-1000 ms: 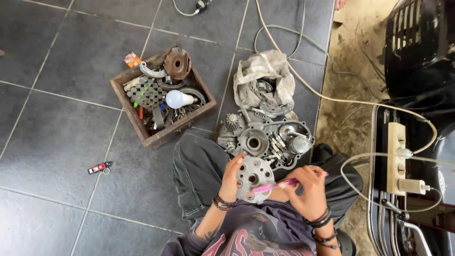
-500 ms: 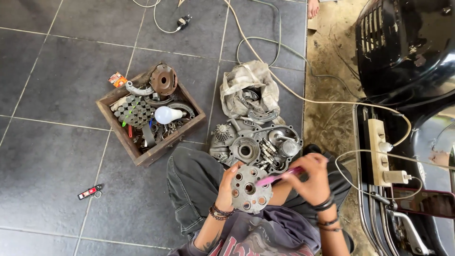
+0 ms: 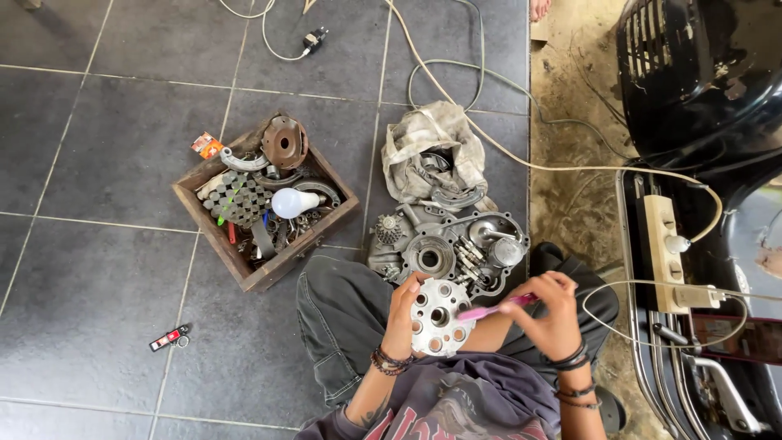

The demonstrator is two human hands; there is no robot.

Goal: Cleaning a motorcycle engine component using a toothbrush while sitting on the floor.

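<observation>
Fingers (image 3: 405, 287) of the left hand (image 3: 401, 314) grip a round metal disc (image 3: 437, 318) full of holes, above the lap. Right hand (image 3: 554, 318) pinches a pink toothbrush (image 3: 495, 308) against it. Engine case (image 3: 444, 251) and wooden box (image 3: 265, 204) lie on the floor nearby.

Parts crate (image 3: 244, 273) on tiled floor (image 3: 98, 163)

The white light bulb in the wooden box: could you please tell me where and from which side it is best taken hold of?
Probably by the round glass end of the light bulb, from straight above. It lies on its side on top of the metal parts in the wooden box, its narrow base pointing toward the box's right wall, so the globe is the widest, most exposed part.
</observation>
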